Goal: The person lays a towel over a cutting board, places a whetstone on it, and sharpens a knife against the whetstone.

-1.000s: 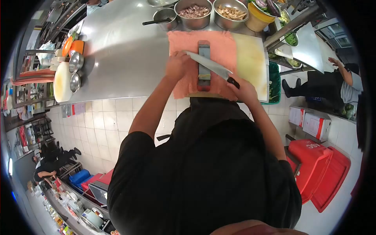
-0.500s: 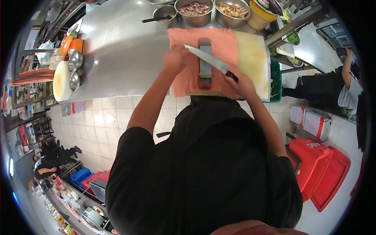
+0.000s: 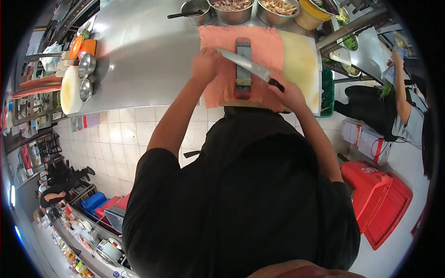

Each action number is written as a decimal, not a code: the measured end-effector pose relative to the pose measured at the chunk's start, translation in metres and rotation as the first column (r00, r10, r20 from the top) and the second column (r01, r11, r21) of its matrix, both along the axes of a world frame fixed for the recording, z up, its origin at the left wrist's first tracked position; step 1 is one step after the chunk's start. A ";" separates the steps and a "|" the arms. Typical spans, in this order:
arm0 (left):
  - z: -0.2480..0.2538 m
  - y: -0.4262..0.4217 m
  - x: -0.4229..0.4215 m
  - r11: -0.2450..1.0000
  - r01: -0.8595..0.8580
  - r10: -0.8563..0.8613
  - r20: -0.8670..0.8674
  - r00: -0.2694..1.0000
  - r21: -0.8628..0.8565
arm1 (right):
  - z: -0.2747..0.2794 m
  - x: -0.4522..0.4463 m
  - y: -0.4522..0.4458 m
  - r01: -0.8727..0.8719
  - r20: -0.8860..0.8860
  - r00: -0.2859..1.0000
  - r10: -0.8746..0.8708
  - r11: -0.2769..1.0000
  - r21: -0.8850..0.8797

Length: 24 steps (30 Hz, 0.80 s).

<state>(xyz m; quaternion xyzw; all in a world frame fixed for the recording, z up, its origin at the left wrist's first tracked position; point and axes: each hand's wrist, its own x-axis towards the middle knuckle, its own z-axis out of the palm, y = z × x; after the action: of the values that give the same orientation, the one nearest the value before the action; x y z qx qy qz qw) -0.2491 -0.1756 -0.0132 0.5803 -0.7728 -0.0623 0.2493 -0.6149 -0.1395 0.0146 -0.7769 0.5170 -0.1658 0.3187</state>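
My right hand [image 3: 289, 95] is wrapped round the black handle of a kitchen knife [image 3: 248, 66]. The blade lies slantwise across a grey whetstone [image 3: 243, 75] in its holder, its tip pointing left and away from me. At the tip, the fingers of my left hand [image 3: 206, 66] are closed and appear to hold the blade's end; the exact contact is hard to see. Under the whetstone is a pink towel [image 3: 269, 41], spread over a yellowish-white cutting board [image 3: 301, 65].
Behind the board stand metal bowls of chopped food [image 3: 233, 13], a small pan [image 3: 200, 18] and a yellow bucket [image 3: 311, 17]. Small steel bowls [image 3: 86, 90] sit at the left of the steel table [image 3: 143, 60]. A co-worker [image 3: 401, 106] stands to the right near a red bin [image 3: 371, 185].
The view has shifted slightly. Across the whetstone, the knife and both hands sit marginally nearer to me. The co-worker at right now has leafy greens and a bag by the hands.
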 end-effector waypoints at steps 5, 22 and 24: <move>0.001 0.065 -0.032 0.997 0.031 -0.040 -0.127 0.991 -0.069 | 0.033 -0.026 0.054 0.064 -0.068 0.996 -0.056 0.989 0.131; -0.009 0.057 -0.032 1.000 0.003 -0.003 -0.069 0.998 0.003 | 0.021 -0.032 0.050 0.063 -0.076 0.995 -0.058 0.996 0.068; -0.018 0.030 -0.019 0.999 -0.019 0.016 -0.079 0.997 -0.037 | 0.015 -0.011 0.023 0.048 -0.068 0.997 -0.046 0.999 0.018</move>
<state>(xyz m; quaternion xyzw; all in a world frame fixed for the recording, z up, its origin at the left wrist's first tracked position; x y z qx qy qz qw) -0.2683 -0.1457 -0.0311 0.5793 -0.7584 -0.0682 0.2909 -0.6260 -0.1169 0.0300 -0.7665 0.5473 -0.1417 0.3048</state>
